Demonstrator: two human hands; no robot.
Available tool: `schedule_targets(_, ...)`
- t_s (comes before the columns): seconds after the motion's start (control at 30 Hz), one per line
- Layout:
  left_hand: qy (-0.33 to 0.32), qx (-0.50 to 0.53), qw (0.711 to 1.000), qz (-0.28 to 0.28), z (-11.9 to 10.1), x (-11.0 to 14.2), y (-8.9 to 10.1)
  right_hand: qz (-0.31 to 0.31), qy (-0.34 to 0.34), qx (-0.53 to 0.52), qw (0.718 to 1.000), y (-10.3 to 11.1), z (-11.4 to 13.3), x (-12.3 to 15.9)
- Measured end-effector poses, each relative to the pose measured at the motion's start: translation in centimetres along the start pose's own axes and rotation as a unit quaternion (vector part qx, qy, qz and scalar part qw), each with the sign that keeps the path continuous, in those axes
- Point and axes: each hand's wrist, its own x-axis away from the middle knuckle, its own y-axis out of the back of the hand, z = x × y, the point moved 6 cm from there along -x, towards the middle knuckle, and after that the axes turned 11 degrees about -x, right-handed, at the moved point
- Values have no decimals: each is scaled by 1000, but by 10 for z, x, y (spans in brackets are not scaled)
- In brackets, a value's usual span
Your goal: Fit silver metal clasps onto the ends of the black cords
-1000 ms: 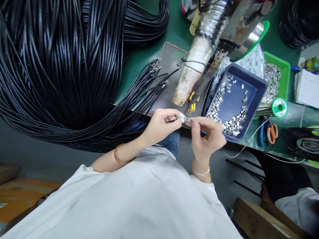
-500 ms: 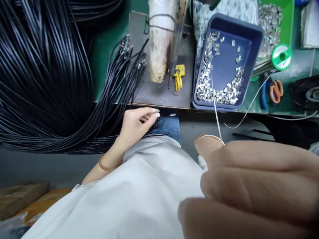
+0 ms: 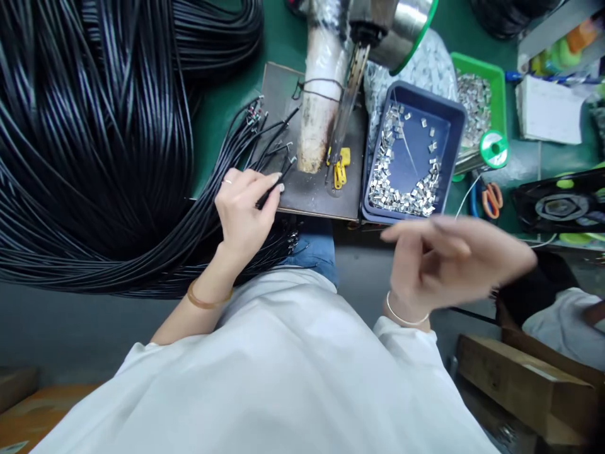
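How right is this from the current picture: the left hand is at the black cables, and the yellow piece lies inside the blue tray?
One slip: the yellow piece lies on the dark board beside the blue tray, as the head view shows. The left hand is at the black cables.

Blurred right grip (image 3: pixel 456 260) and black cable bundle (image 3: pixel 94 145) cropped at left edge.

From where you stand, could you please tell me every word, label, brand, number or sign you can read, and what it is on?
No text can be read here.
Black cables: no legible print.
White paper pad: no legible writing.
Spool with green-and-white end: any marks too small to read.
Cardboard box, lower right: pale strip, nothing legible.
Orange carton, lower left: pale label, too blurred to read.
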Motion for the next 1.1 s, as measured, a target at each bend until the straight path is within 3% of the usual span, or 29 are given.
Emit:
schedule_targets(0.1, -6, 5, 998, -61, -10, 10, 17, -53, -121, 88, 987, 8, -67, -4)
schedule_targets(0.2, -1, 45, 994, -95, -23, 20, 25, -43, -195, 172, 965, 17, -115, -9)
schedule_targets(0.33, -43, 162, 986, -14, -54, 37, 7, 7, -194, 162, 968, 8, -137, -17)
schedule_targets(0.43, -115, 229, 960, 116, -81, 50, -14, 50, -199, 184, 961, 1, -138, -26)
schedule_targets(0.5, -118, 297, 910, 263, -92, 57, -31, 79, -217, 198, 953, 0, -140, -32)
schedule_targets(0.53, -97, 347, 869, 338, -94, 60, -38, 92, -226, 199, 949, 0, -141, -34)
schedule_targets(0.6, 4, 459, 770, 443, -93, 63, -47, 110, -236, 182, 948, 0, -144, -38)
schedule_targets(0.63, 74, 510, 722, 462, -89, 61, -50, 113, -237, 169, 950, -1, -145, -38)
schedule_targets(0.7, 210, 581, 661, 426, -75, 54, -53, 106, -231, 146, 956, -3, -148, -39)
schedule_targets(0.77, 291, 616, 643, 349, -60, 43, -55, 81, -214, 133, 964, -5, -150, -38)
schedule_targets(0.9, 332, 631, 650, 262, -43, 27, -53, -6, -173, 109, 979, -7, -149, -36)
schedule_targets(1.0, 332, 614, 669, 256, -45, 20, -50, -128, -156, 56, 978, -1, -133, -31)
schedule_targets(1.1, 324, 586, 697, 256, -51, 15, -45, -212, -163, -84, 960, -6, -104, -22)
